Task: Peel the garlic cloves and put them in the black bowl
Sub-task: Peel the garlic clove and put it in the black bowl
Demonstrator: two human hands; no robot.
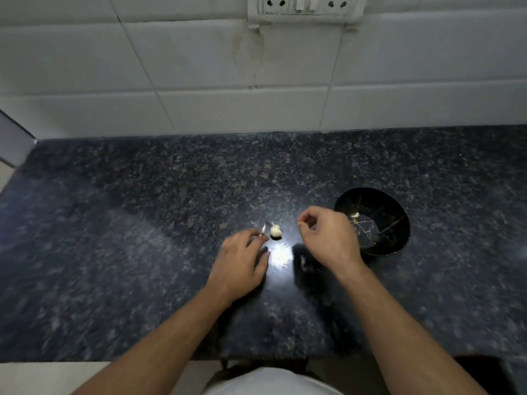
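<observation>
The left hand (242, 260) lies low on the bench (114, 252), fingertips pinching a small garlic piece (264, 229). Just beyond, an unpeeled garlic clove (275, 230) sits loose: light, papery, best pinched at its tip. The right hand (328, 235) is curled; what it holds I cannot tell. Behind it the black bowl (396, 220) holds one peeled clove (355, 215); open bench surrounds.

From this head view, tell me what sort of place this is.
Most likely a home kitchen: a dark speckled stone counter, a white tiled wall with a socket panel, and garlic beside a black bowl.
</observation>
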